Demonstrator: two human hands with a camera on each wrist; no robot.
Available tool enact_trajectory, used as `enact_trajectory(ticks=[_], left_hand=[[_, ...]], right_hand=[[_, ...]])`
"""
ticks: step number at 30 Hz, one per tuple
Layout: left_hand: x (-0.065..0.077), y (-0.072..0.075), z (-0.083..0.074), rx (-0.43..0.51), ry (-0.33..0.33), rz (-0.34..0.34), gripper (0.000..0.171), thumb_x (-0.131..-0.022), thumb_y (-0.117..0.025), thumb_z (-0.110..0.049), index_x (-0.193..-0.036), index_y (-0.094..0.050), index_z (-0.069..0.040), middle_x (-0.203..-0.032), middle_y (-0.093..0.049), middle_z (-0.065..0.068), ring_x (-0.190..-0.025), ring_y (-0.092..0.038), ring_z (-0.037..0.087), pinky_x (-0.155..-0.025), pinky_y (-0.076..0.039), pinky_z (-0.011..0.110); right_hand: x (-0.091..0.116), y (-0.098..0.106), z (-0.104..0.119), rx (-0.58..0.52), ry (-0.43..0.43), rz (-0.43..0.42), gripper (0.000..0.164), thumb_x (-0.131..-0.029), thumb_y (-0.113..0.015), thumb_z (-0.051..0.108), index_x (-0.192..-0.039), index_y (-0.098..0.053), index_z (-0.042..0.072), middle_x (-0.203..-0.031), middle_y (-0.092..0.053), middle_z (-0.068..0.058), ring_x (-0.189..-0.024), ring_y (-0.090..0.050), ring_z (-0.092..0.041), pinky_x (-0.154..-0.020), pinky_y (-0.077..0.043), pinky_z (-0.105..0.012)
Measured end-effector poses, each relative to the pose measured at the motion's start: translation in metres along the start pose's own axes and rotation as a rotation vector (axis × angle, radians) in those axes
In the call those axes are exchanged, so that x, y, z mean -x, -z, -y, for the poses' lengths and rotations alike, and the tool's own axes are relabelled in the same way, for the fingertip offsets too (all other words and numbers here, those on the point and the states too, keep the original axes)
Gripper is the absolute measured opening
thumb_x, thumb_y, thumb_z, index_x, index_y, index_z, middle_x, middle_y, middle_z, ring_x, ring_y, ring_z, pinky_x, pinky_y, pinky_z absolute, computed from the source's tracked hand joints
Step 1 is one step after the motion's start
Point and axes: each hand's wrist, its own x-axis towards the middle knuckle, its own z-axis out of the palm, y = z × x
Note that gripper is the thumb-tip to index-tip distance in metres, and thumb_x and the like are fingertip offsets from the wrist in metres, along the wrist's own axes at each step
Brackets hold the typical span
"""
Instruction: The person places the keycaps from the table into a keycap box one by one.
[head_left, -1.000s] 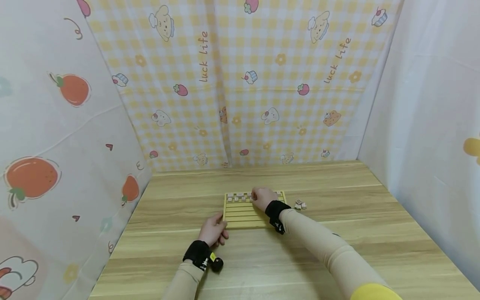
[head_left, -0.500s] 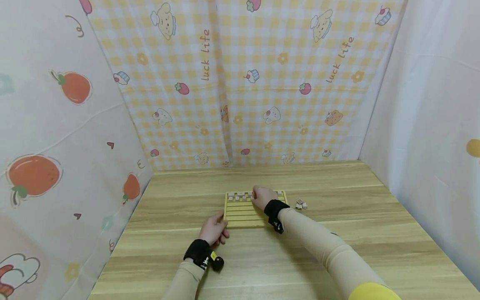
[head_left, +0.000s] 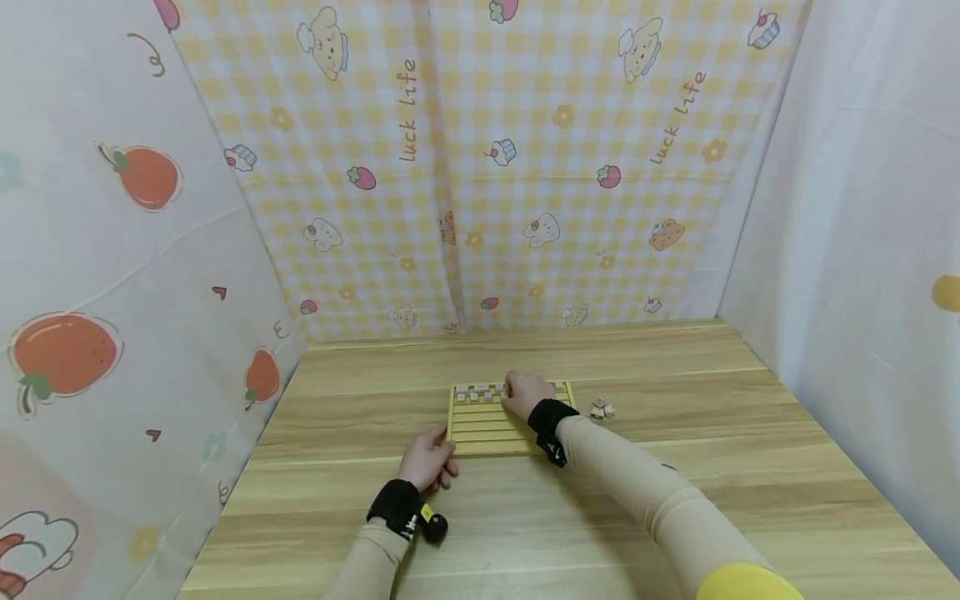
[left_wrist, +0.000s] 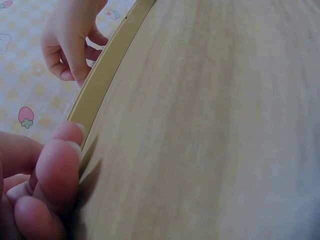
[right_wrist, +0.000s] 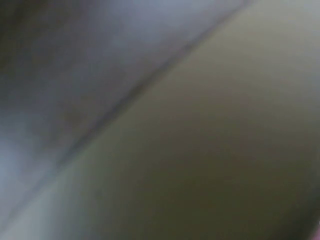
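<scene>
A shallow yellow slotted board (head_left: 487, 433) lies on the table, with small pale blocks (head_left: 474, 397) in its two far rows. My right hand (head_left: 527, 395) is over the far rows, its thumb and fingers curled down and pinching a small block at the second row, mostly hidden by the fingertips. At the board's near left corner, my left hand (head_left: 426, 462) holds the edge with thumb and fingers. The left wrist view shows the left fingertips (left_wrist: 59, 167) at the board's side wall (left_wrist: 107, 67), with the right hand beyond. The right wrist view is a blur of close surfaces.
Several loose blocks (head_left: 602, 409) lie in a small heap just right of the board. The wood-grain table (head_left: 360, 383) ends at a checked cloth backdrop (head_left: 480, 250), with printed cloth walls on both sides. Both wrists wear black straps.
Both hands stay nearly where they were, the left on the board's corner and the right at the second row. The head view shifts slightly.
</scene>
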Motion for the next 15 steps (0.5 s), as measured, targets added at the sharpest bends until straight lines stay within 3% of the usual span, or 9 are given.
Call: enact_trajectory(ticks=[4,9,15], left_hand=[[0.000,-0.004,0.000,0.003,-0.008,0.012,0.058,-0.102,-0.049,-0.016,-0.152,-0.025,0.000,-0.063,-0.065,0.005,-0.044,-0.055,0.013,-0.037,-0.040,0.025],[-0.001,-0.004,0.001,0.002,-0.017,0.018,0.059,-0.101,-0.049,-0.017,-0.152,-0.024,0.001,-0.063,-0.065,0.005,-0.044,-0.055,0.013,-0.037,-0.040,0.025],[0.001,0.000,0.002,-0.005,-0.008,0.007,0.059,-0.101,-0.049,-0.017,-0.152,-0.024,0.001,-0.063,-0.065,0.005,-0.044,-0.055,0.014,-0.038,-0.040,0.025]], right_hand=[[0.004,0.011,-0.010,-0.032,0.010,0.021,0.016,-0.089,-0.068,0.019,-0.079,-0.056,0.015,-0.070,-0.052,0.004,-0.059,-0.046,-0.012,-0.056,-0.036,-0.027],[0.009,0.045,-0.037,-0.076,-0.001,0.045,0.011,-0.091,-0.066,0.015,-0.082,-0.061,0.010,-0.074,-0.057,0.000,-0.062,-0.049,-0.016,-0.059,-0.041,-0.032],[0.025,0.083,-0.082,-0.039,-0.102,0.178,0.012,-0.092,-0.059,0.010,-0.093,-0.068,0.003,-0.085,-0.065,-0.007,-0.072,-0.057,-0.020,-0.069,-0.049,-0.039]])
